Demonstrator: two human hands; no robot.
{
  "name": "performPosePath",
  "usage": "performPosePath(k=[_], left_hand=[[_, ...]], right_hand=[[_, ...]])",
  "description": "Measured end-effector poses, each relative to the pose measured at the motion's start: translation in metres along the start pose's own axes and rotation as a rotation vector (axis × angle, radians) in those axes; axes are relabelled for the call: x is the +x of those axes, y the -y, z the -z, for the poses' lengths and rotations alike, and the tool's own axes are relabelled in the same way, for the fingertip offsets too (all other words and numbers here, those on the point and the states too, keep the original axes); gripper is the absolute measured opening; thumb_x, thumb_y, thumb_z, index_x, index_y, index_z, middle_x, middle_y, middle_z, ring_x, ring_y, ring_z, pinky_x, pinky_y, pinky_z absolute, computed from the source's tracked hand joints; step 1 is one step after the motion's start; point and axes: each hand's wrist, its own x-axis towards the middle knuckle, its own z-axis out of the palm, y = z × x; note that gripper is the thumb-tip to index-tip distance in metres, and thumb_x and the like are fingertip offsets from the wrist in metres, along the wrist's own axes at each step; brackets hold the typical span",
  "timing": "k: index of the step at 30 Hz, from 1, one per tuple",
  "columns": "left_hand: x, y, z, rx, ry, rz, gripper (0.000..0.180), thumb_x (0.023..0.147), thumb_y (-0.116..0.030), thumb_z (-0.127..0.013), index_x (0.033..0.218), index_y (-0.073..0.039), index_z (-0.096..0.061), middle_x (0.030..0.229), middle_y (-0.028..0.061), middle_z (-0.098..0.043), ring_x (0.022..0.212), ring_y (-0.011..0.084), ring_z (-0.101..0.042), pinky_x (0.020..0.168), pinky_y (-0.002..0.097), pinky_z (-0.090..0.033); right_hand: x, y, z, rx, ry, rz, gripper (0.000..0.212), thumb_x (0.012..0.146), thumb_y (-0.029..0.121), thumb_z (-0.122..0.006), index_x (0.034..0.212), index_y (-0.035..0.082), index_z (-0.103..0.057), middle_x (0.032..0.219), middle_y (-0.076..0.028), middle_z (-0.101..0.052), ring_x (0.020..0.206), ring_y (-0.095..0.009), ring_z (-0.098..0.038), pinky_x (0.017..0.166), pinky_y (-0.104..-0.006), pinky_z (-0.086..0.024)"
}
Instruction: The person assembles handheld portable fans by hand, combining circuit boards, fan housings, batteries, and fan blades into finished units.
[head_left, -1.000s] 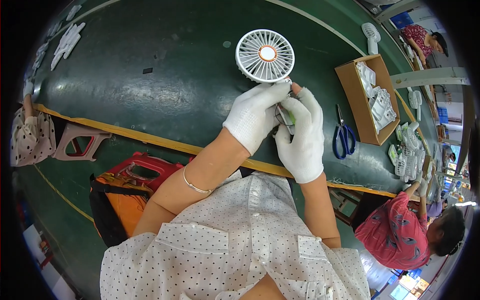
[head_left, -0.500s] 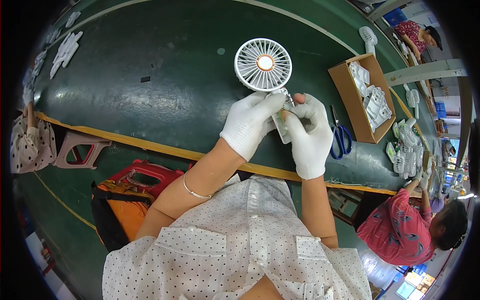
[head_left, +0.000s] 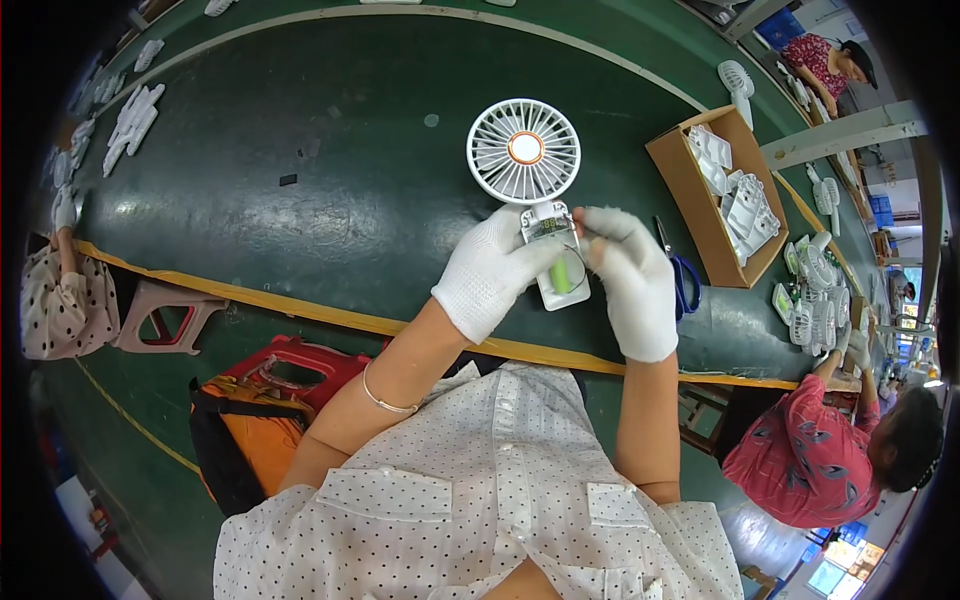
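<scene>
A white handheld fan [head_left: 549, 183] with a round slatted head and orange centre ring is in my left hand [head_left: 487, 268], which wears a white knit glove. Its handle is uncovered, with a small circuit board [head_left: 546, 226] near the top and a green battery cell [head_left: 559, 275] below. A thin dark wire curves beside the cell. My right hand [head_left: 636, 283], in a white glove with bare fingertips showing, is at the handle's right edge. Its fingers look slightly blurred and apart, with nothing plainly held.
Blue-handled scissors [head_left: 686, 284] lie just right of my right hand. Beyond stands a cardboard box [head_left: 698, 215] of white plastic parts. Several fans [head_left: 820, 310] are piled near a co-worker in red [head_left: 805, 455]. White parts [head_left: 132, 128] lie at far left.
The fan has come down toward me, and its handle now faces up in plain sight. My right hand has drawn back from the handle to the right, its fingers spreading.
</scene>
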Motion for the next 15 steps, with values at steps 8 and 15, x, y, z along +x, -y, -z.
performPosePath(k=[8, 15], left_hand=[[-0.004, 0.002, -0.001, 0.188, 0.050, -0.064, 0.041, 0.091, -0.013, -0.062, 0.130, 0.001, -0.057, 0.105, 0.0047, -0.067, 0.086, 0.0078, -0.059, 0.074, 0.0230, -0.049], [-0.005, -0.003, 0.001, 0.157, 0.118, -0.033, 0.034, 0.091, -0.007, -0.063, 0.122, 0.004, -0.056, 0.111, 0.0092, -0.066, 0.100, 0.0131, -0.063, 0.089, 0.0287, -0.051]], right_hand=[[0.011, -0.011, 0.013, 0.118, 0.050, -0.102, 0.022, 0.094, 0.009, -0.066, 0.113, -0.002, -0.064, 0.105, -0.007, -0.068, 0.092, -0.012, -0.063, 0.085, -0.0281, -0.050], [0.011, -0.012, 0.016, 0.170, 0.086, -0.094, 0.022, 0.092, 0.009, -0.068, 0.112, -0.001, -0.065, 0.104, -0.006, -0.068, 0.092, -0.011, -0.062, 0.086, -0.0270, -0.049]])
